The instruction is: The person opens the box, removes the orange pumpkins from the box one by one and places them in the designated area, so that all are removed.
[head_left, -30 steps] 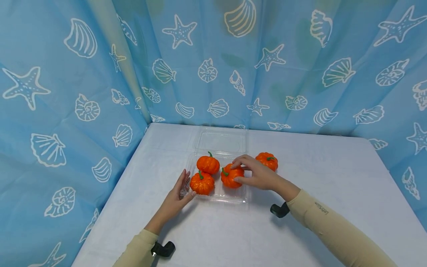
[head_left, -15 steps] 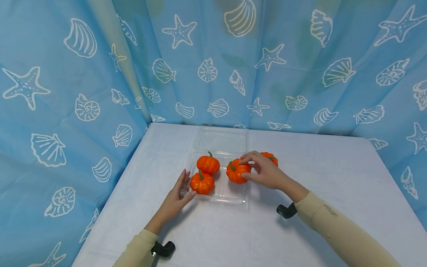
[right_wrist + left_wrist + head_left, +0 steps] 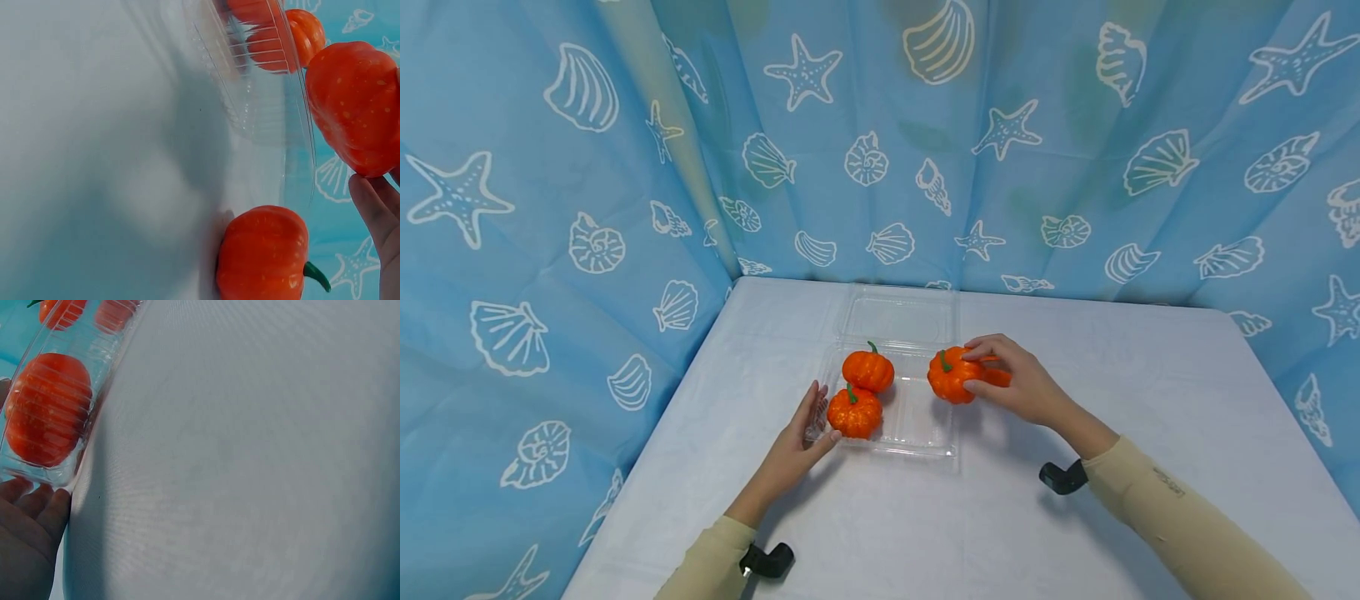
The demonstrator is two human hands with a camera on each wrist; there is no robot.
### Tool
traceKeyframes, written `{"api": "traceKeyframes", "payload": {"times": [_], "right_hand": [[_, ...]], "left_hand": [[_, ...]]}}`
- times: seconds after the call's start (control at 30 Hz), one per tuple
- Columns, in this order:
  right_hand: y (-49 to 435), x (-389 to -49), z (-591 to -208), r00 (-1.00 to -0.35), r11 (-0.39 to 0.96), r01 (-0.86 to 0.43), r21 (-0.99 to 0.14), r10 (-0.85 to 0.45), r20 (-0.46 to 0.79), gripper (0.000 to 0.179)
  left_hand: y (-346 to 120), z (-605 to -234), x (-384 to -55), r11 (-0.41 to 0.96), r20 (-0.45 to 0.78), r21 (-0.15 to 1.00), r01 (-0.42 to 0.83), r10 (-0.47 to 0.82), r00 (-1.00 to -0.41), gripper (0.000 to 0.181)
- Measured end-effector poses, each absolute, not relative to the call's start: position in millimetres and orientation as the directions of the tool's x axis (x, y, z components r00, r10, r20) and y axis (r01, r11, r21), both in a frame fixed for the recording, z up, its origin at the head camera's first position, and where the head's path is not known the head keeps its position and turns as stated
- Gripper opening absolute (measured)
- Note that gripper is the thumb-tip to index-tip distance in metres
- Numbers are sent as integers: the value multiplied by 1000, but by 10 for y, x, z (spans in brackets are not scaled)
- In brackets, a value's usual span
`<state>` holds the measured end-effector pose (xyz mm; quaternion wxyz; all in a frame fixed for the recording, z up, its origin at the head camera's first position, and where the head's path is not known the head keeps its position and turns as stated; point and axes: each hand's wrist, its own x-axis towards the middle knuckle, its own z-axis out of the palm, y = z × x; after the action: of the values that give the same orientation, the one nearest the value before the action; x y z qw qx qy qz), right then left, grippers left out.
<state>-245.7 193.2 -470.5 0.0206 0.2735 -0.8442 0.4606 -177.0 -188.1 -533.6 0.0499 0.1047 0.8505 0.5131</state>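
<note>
My right hand (image 3: 1030, 387) pinches a small orange toy pumpkin (image 3: 950, 379) with a green stem, over the right rim of a clear plastic clamshell box (image 3: 917, 417). In the right wrist view this held pumpkin (image 3: 353, 106) is raised above the box rim. Two more pumpkins lie in the box's left half, one at the back (image 3: 868, 370) and one at the front (image 3: 854, 412). Resting against the box's front left corner, my left hand (image 3: 793, 442) has its fingers extended along the side and its thumb at the front edge. Another pumpkin (image 3: 262, 256), on the table right of the box, is mostly hidden behind my right hand in the head view.
The box's transparent lid (image 3: 898, 315) lies folded back toward the table's rear edge. A white cloth covers the table (image 3: 887, 525). Blue curtains (image 3: 865, 208) with shell prints hang behind and at the left. Black wrist-camera mounts (image 3: 767, 560) stick out below both forearms.
My right hand has carried its pumpkin rightward, from inside the box's right half to over the right rim, now overlapping the outside pumpkin. My left hand has stayed put.
</note>
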Motion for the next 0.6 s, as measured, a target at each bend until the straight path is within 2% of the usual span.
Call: {"api": "traceKeyframes", "payload": {"times": [0.6], "right_hand": [[2307,-2400,-4689,-913,518,-398,-758,-305,271,32]], "left_hand": [[-1888,-5349,-1778,449,26,884,129,228,-973,91]]}}
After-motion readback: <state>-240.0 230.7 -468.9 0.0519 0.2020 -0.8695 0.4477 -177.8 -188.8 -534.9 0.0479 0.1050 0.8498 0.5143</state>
